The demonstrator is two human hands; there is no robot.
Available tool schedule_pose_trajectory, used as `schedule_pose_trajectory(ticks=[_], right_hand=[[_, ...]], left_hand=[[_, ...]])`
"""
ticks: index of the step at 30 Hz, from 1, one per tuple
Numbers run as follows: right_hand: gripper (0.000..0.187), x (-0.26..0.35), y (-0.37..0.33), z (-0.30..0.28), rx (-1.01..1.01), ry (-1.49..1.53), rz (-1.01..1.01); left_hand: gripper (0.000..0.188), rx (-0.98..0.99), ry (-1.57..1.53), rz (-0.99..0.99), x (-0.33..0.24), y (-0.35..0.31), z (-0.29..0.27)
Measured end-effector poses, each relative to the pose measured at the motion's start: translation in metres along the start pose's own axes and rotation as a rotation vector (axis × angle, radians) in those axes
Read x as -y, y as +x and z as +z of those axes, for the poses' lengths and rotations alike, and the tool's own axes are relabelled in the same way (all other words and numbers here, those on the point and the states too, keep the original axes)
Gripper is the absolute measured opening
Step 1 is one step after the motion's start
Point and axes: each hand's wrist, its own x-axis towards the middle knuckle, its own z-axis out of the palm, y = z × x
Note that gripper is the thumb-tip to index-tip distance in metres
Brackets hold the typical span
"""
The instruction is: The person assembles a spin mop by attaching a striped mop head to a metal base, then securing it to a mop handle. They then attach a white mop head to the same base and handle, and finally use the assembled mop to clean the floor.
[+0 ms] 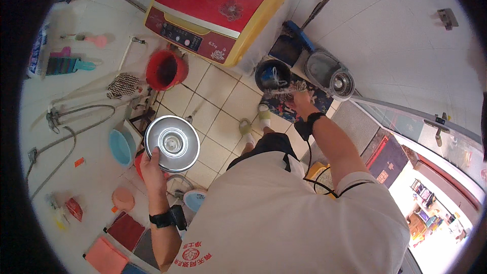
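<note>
My left hand [150, 170] grips the near rim of a round, shiny metal dish-like thing [185, 155] with rings around a raised or sunken centre; I cannot tell its exact kind. It is held above the tiled floor on the left. Out to the right, my right hand [301, 100] is closed on a pale, partly see-through thing [278, 92], too blurred to name. That hand is beside a black bucket [260, 77] with something blue and white inside. A grey spin-mop bucket [320, 69] with a metal basket [342, 84] stands just beyond it.
A red and yellow washing machine [218, 0] stands ahead, with a red bucket [165, 70] to its left. A light-blue basin [122, 147] leans at the left wall near a shower hose [96, 126]. A dustpan [285, 49] and a dark patterned mat [319, 102] lie right; a glass door [421, 122] is beyond.
</note>
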Motion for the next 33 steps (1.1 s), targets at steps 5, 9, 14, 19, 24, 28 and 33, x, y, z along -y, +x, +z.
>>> schedule_pose_trajectory(ticks=[5, 9, 14, 19, 24, 28, 33], right_hand=[[0.025, -0.067, 0.055, -0.017, 0.219, -0.622, -0.155], [0.028, -0.074, 0.041, -0.028, 0.293, -1.216, -0.223], [0.033, -0.03, -0.011, -0.041, 0.598, -1.828, -0.373], [0.058, 0.019, -0.049, -0.057, 0.132, -1.353, -0.387], [0.079, 0.063, -0.067, -0.045, 0.094, -1.251, -1.091], [0.055, 0.11, -0.085, -0.003, 0.168, -1.29, -0.695], [0.037, 0.225, -0.122, 0.076, 0.357, -0.982, -0.09]], left_hand=[[0.022, -0.01, 0.027, -0.029, -0.008, -0.007, 0.01], [0.025, -0.044, 0.014, -0.04, -0.006, -0.002, 0.012], [0.029, -0.008, -0.017, 0.038, 0.0, 0.014, 0.01], [0.035, 0.064, -0.17, 0.063, -0.002, 0.024, 0.001], [0.044, -0.13, 0.078, 0.11, -0.019, 0.034, -0.01], [0.049, -0.068, -0.34, 0.068, -0.035, 0.053, -0.027], [0.053, -0.027, -0.548, 0.057, -0.046, 0.093, -0.056]])
